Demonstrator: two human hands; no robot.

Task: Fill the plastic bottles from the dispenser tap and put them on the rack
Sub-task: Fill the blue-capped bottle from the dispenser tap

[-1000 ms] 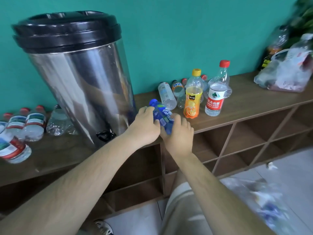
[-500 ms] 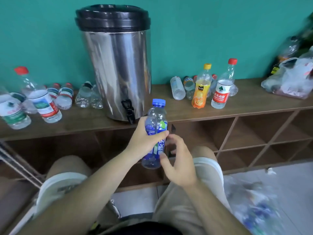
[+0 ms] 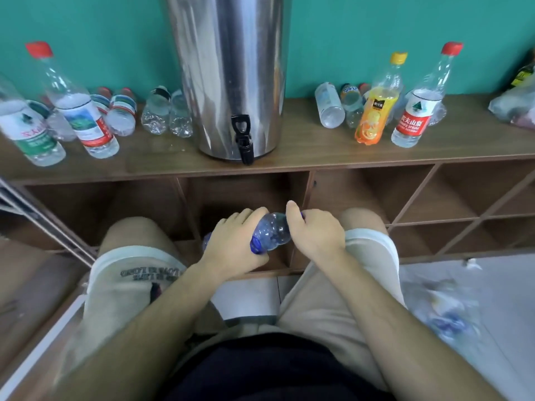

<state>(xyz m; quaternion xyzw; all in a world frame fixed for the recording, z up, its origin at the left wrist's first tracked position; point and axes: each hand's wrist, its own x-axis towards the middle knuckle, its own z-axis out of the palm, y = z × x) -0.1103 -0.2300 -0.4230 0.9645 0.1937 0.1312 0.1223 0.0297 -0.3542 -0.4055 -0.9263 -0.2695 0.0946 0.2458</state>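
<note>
Position: the person is seated facing the wooden rack, knees near its lower compartments. The blue-tinted plastic bottle is held low between the knees, lying roughly sideways, well below and nearer than the tap.

Hands: the left hand is wrapped round the bottle's body. The right hand is curled over the neck end, covering the cap. Whether the cap is loosened cannot be told.

Surroundings: the steel dispenser stands on the surface, its tap overhanging the front edge. An orange juice bottle and a red-capped water bottle stand to the right; other bottles stand and lie to the left.

Assessed step: uncapping, ahead of filling.

Risks:
- Any leftover liquid would run onto the shorts if the cap comes off with the bottle sideways.
- A freed cap could slip to the floor.
- A hard squeeze could buckle the thin wall.
- A mouth set off-centre under the tap would send water into the compartment beneath.
</note>
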